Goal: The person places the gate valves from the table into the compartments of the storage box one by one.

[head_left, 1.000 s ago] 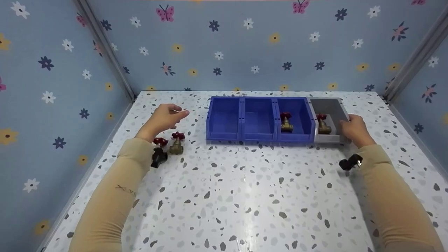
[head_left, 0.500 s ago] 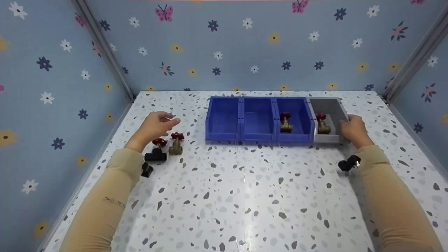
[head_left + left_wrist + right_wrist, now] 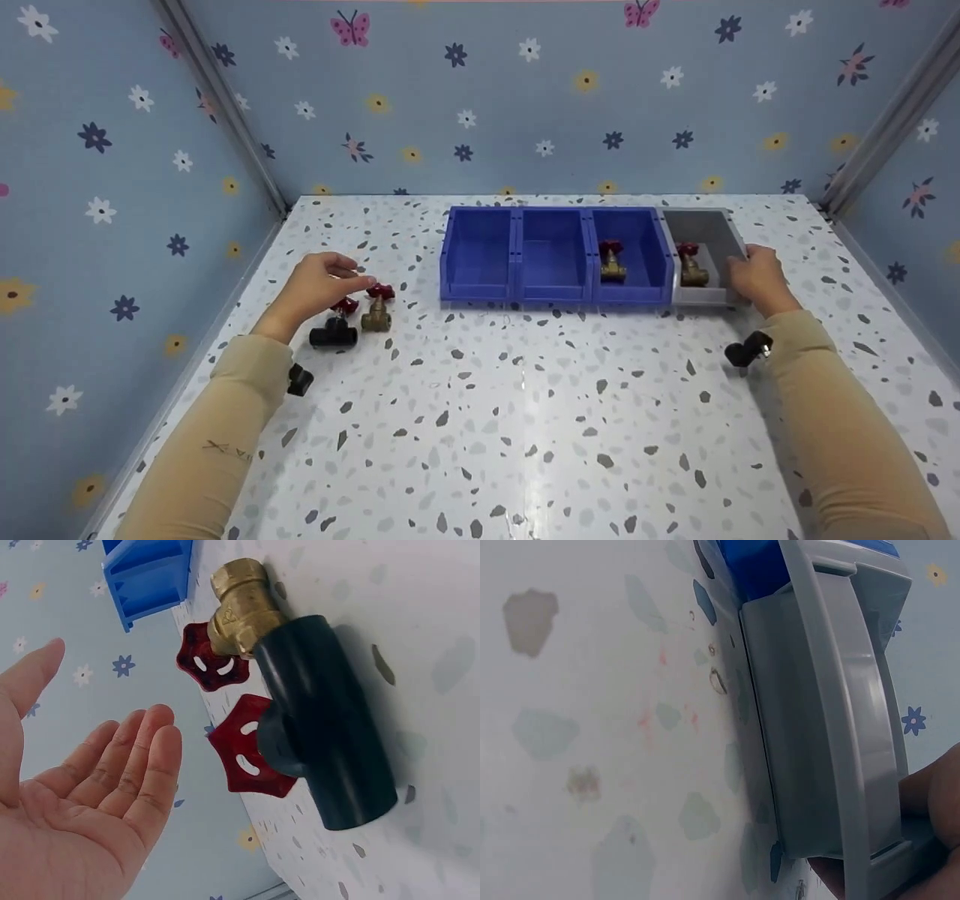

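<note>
L hand [image 3: 315, 289] hovers above the counter [image 3: 562, 420], nr its left edge, fingers relaxed & a bit bent, thumb spread well apart from them. Close by, in the part twd the back-left corner, 2 valves lie side by side: a black valve [image 3: 334, 335] nearer the left edge & a brass valve [image 3: 376, 321] just right of it, each w/ a red handwheel turned twd the back edge (the black one's wheel is partly covered by the hand in the head view). Left wrist view shows fingers & thumb apart from both wheels. R hand [image 3: 761, 281] pinches the right side wall of a gray bin [image 3: 701, 298], thumb on the inner side. That bin ends a row set nr the back edge, twd the back-right corner; to its left, adjoining, come the right blue bin [image 3: 634, 295], middle blue bin [image 3: 553, 293] & left blue bin [image 3: 478, 292]. A 2nd brass valve [image 3: 613, 271] lies in the right blue bin, a 3rd brass valve [image 3: 694, 276] in the gray one, both w/ red wheels twd the back. Floral wall [image 3: 495, 90] stands behind the back edge.
</note>
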{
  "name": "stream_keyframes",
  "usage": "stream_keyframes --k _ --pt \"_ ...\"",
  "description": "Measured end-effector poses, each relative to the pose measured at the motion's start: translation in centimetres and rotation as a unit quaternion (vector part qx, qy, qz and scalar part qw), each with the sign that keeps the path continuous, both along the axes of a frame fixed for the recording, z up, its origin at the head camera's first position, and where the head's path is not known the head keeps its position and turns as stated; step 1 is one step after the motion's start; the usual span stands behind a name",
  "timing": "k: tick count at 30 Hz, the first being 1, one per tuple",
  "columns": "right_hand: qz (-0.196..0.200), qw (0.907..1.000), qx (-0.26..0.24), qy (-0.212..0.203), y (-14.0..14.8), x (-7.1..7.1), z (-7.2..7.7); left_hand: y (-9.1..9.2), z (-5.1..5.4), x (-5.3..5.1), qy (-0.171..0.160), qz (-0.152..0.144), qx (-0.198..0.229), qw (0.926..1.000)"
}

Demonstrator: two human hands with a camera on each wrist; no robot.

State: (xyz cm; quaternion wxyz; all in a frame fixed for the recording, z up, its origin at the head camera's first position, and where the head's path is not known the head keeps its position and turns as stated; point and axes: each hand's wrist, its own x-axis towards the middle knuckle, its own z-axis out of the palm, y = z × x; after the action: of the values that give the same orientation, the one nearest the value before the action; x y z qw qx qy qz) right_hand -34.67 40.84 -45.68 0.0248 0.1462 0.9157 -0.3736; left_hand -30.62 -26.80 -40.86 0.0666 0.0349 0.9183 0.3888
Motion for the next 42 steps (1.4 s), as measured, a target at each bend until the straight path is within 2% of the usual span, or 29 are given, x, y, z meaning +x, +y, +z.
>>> stream_keyframes --k 8,17,26,35,42 --pt "0.009 1.0000 0.002 0.000 0.1 -0.2 0.0 -1.4 -0.8 0.7 -0.005 0.015 0.000 0.9999" --pt "0.018 0.9995 0.012 0.022 0.1 0.0 -0.2 -3.0 -1.4 1.3 -0.010 0.006 -0.042 0.9991" --pt "0.011 0.9998 0.005 0.018 0.2 -0.1 -0.1 -4.3 -2.2 2.1 -0.019 0.002 -0.070 0.9974" --pt "0.015 0.9998 -0.003 0.011 0.4 -0.2 0.0 -4.6 -3.5 3.0 -0.039 0.003 -0.084 0.9957" --pt "0.020 0.9997 0.005 0.009 0.4 -0.2 -0.2 -4.5 -4.6 3.5 -0.054 0.004 -0.070 0.9961"
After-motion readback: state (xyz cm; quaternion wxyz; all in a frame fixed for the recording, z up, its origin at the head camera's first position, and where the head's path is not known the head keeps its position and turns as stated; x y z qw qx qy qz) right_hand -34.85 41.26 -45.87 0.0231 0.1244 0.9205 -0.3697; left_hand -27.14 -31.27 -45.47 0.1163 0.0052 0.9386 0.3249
